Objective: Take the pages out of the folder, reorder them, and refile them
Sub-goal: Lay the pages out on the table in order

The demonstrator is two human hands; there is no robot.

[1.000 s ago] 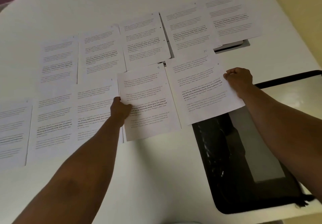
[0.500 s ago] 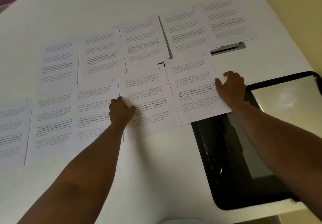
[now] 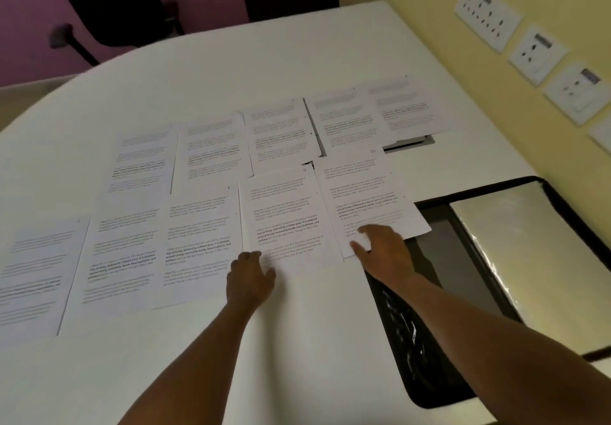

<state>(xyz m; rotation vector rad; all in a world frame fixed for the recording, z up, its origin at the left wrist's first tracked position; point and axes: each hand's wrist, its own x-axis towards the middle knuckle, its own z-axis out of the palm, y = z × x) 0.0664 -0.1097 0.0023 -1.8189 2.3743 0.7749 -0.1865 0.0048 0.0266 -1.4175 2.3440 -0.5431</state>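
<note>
Now the printed pages (image 3: 205,243) lie face up in two overlapping rows across the white table (image 3: 297,61), each with its long axis running away from the person and its text tops toward the far edge. The left hand (image 3: 249,276) rests with fingers loosely spread on the near left corner of one near-row page (image 3: 281,213). The right hand (image 3: 383,252), fingers wide, presses the neighbouring page (image 3: 363,190), which overlaps the open black folder (image 3: 429,375) at the right.
</note>
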